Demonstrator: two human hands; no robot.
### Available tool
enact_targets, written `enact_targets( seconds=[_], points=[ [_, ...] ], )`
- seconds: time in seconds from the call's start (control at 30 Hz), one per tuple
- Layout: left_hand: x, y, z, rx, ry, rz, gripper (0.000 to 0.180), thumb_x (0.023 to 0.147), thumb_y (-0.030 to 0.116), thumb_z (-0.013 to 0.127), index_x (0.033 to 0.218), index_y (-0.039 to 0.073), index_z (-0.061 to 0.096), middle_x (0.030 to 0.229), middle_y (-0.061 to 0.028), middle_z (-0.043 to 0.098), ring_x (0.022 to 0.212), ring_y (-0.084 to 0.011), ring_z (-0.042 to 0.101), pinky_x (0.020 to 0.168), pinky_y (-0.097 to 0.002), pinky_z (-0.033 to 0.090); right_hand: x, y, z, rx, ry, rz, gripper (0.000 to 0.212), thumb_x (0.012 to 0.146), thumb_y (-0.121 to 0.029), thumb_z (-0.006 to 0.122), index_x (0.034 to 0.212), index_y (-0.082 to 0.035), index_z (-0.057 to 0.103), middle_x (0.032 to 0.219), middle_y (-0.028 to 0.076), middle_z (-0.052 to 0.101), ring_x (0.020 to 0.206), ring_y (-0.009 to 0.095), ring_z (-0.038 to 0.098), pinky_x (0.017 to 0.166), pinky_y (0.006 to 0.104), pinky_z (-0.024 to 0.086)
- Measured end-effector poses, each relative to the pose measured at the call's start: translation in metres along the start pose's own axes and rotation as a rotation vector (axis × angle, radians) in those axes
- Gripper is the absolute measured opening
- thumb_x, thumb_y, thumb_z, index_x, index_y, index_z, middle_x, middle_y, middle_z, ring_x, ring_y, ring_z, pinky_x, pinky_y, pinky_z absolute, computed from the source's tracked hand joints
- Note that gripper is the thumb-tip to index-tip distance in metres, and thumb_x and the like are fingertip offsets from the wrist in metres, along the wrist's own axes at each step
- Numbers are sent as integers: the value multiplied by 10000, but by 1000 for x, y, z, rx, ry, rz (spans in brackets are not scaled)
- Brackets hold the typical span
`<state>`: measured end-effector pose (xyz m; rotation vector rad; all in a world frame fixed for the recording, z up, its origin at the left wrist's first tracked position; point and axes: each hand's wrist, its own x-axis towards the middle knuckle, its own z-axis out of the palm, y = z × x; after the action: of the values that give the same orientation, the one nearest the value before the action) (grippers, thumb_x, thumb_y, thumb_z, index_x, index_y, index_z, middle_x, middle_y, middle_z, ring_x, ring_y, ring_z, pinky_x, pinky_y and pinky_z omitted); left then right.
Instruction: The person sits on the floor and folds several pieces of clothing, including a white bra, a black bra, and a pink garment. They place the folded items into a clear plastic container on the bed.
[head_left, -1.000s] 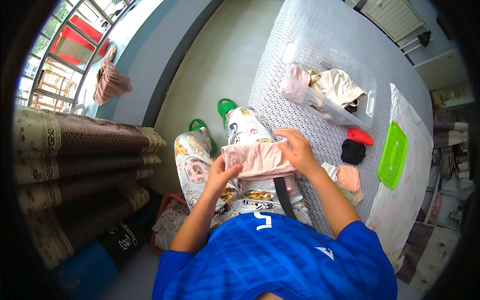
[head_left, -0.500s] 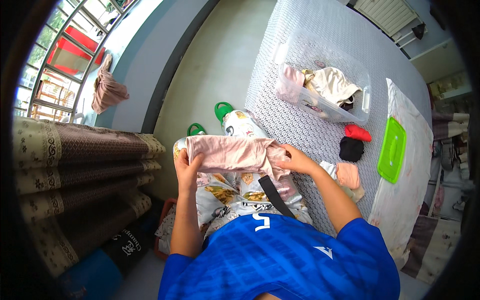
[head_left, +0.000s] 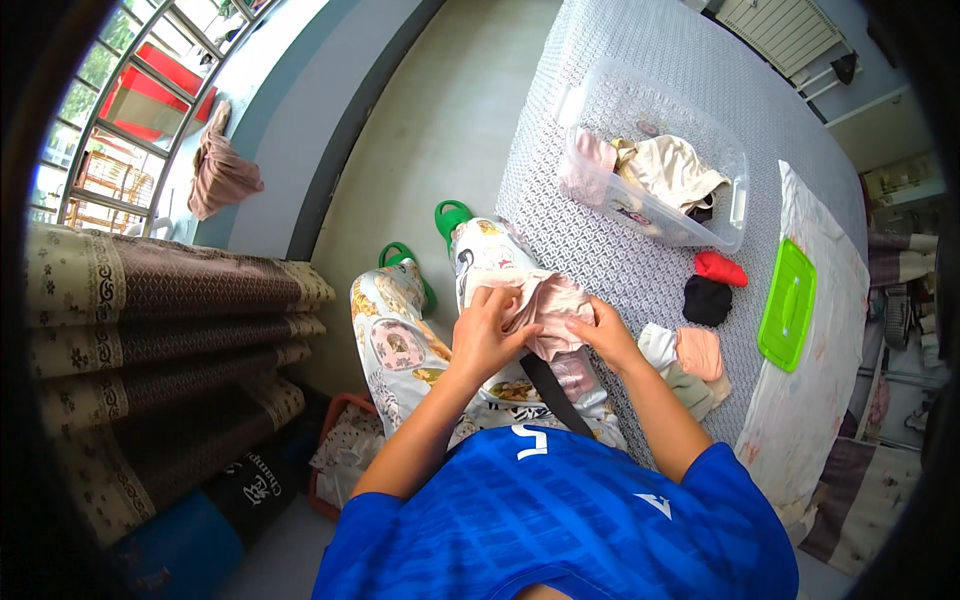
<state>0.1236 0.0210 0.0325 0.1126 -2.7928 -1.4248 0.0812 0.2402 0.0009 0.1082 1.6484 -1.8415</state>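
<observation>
A pale pink piece of clothing (head_left: 552,308) is bunched into a short bundle over my lap. My left hand (head_left: 488,335) has its fingers bent on the bundle's left part, thumb pointing inward. At the right edge, my right hand (head_left: 606,337) pinches the cloth between thumb and fingers. The bundle rests close to my right thigh, on white patterned trousers (head_left: 400,345). A dark strap (head_left: 553,392) lies below the cloth. Which kind of garment it is cannot be made out.
On the bed (head_left: 530,170) to the right stands a clear plastic bin (head_left: 655,225) holding clothes. Nearby lie red (head_left: 720,268), black (head_left: 707,300), white (head_left: 657,345), peach (head_left: 699,352) and olive (head_left: 689,388) folded bundles. A green lid (head_left: 787,305) rests on a pale cloth. Curtains (head_left: 170,290) hang left.
The pink cloth was stretched wide between both hands and is now gathered shorter. My left hand has moved right, close to my right hand, uncovering my left thigh.
</observation>
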Motion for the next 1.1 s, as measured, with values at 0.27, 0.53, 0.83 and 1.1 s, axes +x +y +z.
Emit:
enact_targets(
  seconds=[0.27,0.53,0.83,1.1],
  points=[
    [11,-23,7,-177,82,-118,235,773,146,706,951,29,607,811,-77,592,712,-170,595,637,-290,482,-3,1,5,27,19,-88,366,863,-61,624,1203,35,527,1110,86,623,975,125,591,862,287,476],
    [16,-12,7,1,74,-48,246,750,193,702,902,41,582,812,-128,609,742,-305,615,650,-389,481,-9,-28,36,4,-20,-263,275,870,-26,594,1138,14,551,1031,45,620,916,98,577,826,259,466],
    [17,-31,1,-62,-87,-161,213,766,171,639,885,-5,647,762,-194,651,671,-293,647,638,-355,494,15,-21,68,269,-192,0,362,962,-199,527,1246,23,495,1081,113,625,1007,147,601,865,305,495],
    [14,-34,-7,-747,108,-311,138,888,68,601,975,-36,631,781,-7,632,703,-57,556,640,-206,456,10,-20,71,-891,-166,-483,312,896,-96,486,1191,-5,531,1160,179,578,1015,336,590,864,380,480]
  ],
)
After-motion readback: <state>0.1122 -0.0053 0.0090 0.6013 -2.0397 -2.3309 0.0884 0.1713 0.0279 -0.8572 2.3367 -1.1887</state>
